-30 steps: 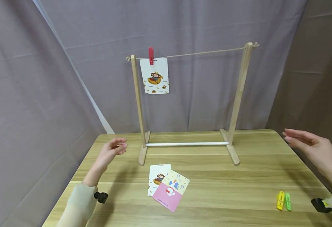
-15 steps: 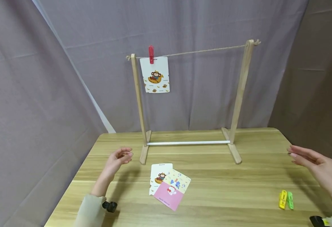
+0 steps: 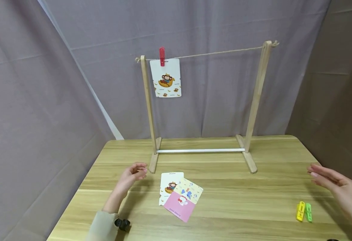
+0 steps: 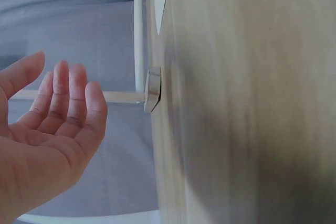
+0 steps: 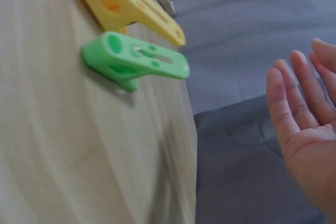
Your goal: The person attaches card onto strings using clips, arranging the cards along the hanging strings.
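My left hand hovers over the table, left of two cards, its fingers loosely bent with nothing in them. The white monkey card lies partly beneath a pink and yellow card. Over the right side of the table is my right hand, relaxed and holding nothing. A yellow clothespin and a green clothespin lie side by side to its lower left; the right wrist view shows the green clothespin closely. Another monkey card hangs from the rope under a red clothespin.
A wooden stand has a left post and a right post, joined by a white rod low down. The rope runs between the post tops. Grey curtains surround the wooden table.
My left hand has moved down and right, nearer the two cards. The right hand has come lower, toward the clothespins. The view has shifted slightly; the cards and clothespins lie as before.
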A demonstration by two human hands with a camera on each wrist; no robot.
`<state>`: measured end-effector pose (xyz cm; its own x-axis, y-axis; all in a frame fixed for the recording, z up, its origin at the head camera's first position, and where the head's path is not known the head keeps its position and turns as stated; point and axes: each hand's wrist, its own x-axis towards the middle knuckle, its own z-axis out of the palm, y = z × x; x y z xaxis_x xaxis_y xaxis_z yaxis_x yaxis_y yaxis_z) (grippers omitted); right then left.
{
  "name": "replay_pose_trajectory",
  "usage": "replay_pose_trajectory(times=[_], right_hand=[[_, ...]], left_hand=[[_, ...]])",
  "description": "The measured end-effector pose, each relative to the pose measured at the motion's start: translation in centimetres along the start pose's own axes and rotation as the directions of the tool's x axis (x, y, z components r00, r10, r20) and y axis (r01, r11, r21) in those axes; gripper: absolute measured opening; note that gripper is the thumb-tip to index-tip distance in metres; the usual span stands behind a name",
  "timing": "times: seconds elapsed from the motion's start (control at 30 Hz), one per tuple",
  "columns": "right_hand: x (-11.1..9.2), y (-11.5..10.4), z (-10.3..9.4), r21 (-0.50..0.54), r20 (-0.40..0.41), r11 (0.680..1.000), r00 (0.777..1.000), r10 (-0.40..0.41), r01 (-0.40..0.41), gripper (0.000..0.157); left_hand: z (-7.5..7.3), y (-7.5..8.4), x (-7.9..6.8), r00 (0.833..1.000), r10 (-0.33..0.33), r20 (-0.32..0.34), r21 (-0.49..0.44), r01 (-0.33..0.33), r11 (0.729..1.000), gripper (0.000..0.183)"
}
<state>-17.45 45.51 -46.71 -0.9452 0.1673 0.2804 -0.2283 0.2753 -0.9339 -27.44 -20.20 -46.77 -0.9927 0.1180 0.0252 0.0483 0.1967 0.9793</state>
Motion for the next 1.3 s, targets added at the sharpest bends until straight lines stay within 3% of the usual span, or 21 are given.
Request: replay_pose_trajectory(times=[0.27, 0.5, 0.7, 0.83, 0.93, 1.17, 1.3], right_hand=[[-0.5, 0.8, 0.7, 0.047, -0.009, 0.999, 1.0, 0.002, -0.002, 0.04], [-0.5, 1.4, 1.4, 0.153, 0.03, 0.988, 0.999, -0.03, 0.025, 0.039], [-0.6, 1.3, 1.4, 0.121, 0.008, 0.992, 1.0, -0.027, 0.026, 0.038], [-0.8, 1.3, 1.2, 0.162, 0.001, 0.986, 1.0, -0.023, 0.023, 0.039], [-0.8, 1.5, 1.2, 0.174, 0.001, 0.984, 1.0, -0.024, 0.024, 0.039], [-0.6, 1.7, 1.5, 0.08, -0.008, 0.997, 1.0, -0.02, 0.021, 0.037], [-0.5, 1.9, 1.6, 0.067, 0.003, 0.998, 1.0, -0.005, 0.005, 0.037]], left_hand=[[2.4, -0.5, -0.1, 0.994, -0.011, 0.107, 0.052, 0.005, 0.999, 0.051], [3.8, -0.5, -0.4, 0.989, -0.001, 0.149, 0.092, -0.013, 0.996, 0.049], [4.5, -0.3, -0.1, 0.971, -0.027, 0.239, 0.132, -0.005, 0.991, 0.045], [5.0, -0.1, 0.1, 0.955, -0.027, 0.296, 0.165, -0.023, 0.986, 0.046], [5.4, 0.0, 0.2, 0.949, -0.035, 0.314, 0.193, -0.027, 0.981, 0.047], [6.6, -0.2, 0.3, 0.933, -0.048, 0.358, 0.245, -0.044, 0.969, 0.05], [7.1, -0.2, 0.5, 0.933, -0.058, 0.355, 0.295, -0.052, 0.954, 0.055]])
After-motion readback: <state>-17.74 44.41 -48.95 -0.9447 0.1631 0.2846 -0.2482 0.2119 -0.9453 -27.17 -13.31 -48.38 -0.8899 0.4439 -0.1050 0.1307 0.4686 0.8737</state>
